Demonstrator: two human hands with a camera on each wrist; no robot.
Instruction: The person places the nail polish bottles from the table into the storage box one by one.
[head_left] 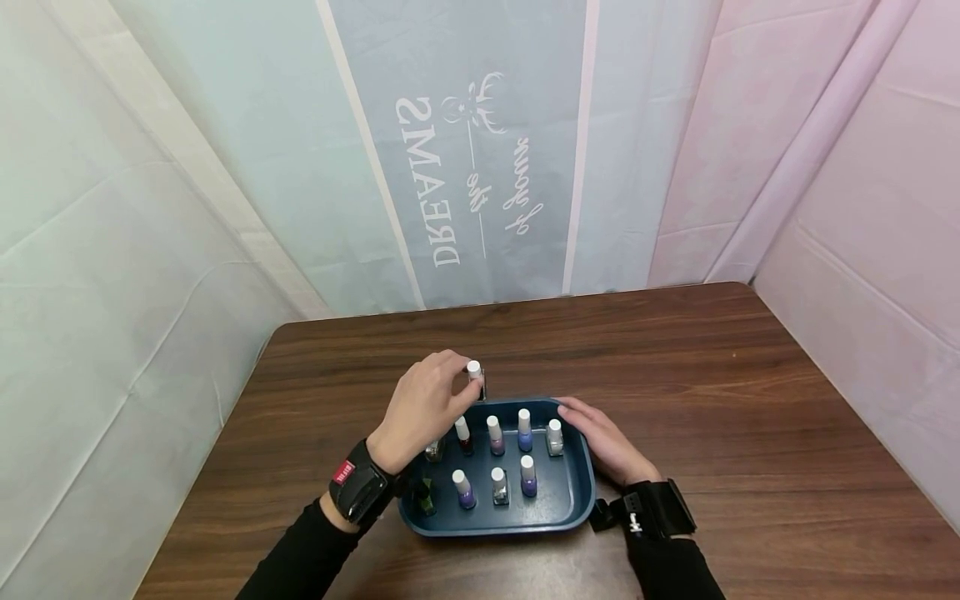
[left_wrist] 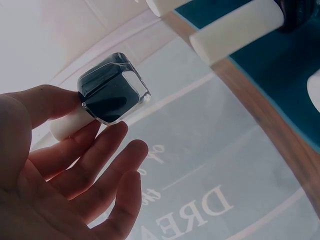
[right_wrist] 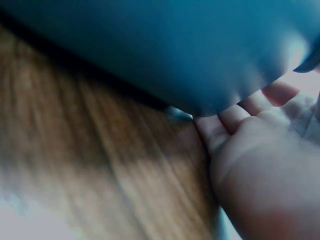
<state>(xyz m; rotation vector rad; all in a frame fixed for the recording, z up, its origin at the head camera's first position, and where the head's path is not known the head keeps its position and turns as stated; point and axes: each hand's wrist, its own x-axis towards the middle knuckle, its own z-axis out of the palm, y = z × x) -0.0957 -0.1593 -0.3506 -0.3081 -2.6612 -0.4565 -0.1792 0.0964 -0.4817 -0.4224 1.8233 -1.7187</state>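
Past the tray's far rim, my left hand pinches a nail polish bottle by its white cap, between thumb and fingers. Its square glass body looks dark in the left wrist view, with the other fingers loosely bent below. A blue tray sits on the table, holding several white-capped nail polish bottles in purple, blue, clear and dark shades. My right hand holds the tray at its far right corner, thumb at the rim. In the right wrist view its fingers lie against the outer wall.
The brown wooden table extends around the tray on all sides. A printed fabric curtain hangs behind it, with pale fabric walls at left and right. Within the tray, a green bottle stands near the left wall, close to my left wrist.
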